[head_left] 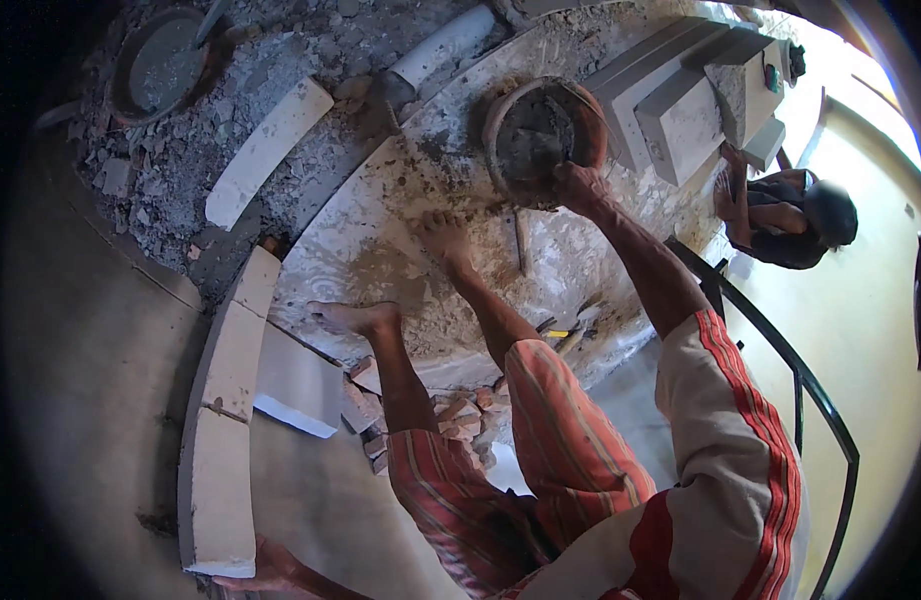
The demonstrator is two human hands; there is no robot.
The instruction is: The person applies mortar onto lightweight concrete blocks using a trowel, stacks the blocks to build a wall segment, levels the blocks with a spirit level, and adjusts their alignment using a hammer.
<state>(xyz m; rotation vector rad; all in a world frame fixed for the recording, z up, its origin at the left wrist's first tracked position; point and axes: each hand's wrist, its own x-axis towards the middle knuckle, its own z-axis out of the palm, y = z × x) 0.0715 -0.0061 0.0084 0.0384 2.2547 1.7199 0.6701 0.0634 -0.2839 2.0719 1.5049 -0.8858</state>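
Note:
My right hand point(578, 187) is closed at the near right rim of a round terracotta-coloured bowl point(497, 160). Wet grey mortar point(528, 138) lies in the bowl. What the fingers hold there is hidden from me. At the lower left, my left hand point(265, 568) is wrapped round the near end of a pale block point(223, 490), its fingertips partly hidden. This block is the nearest in a curved row of pale blocks with joints between them. Both my bare feet are on the mortar-stained slab point(380, 215) near the bowl.
Rubble point(170, 190) and a loose pale block point(270, 150) lie at the left. Beyond stands another mortar pan point(120, 85). Broken bricks point(460, 420) are below my feet. Large pale blocks point(680, 120) stand at the right, near a crouching person point(780, 215). A dark metal railing point(780, 350) curves beside my right arm.

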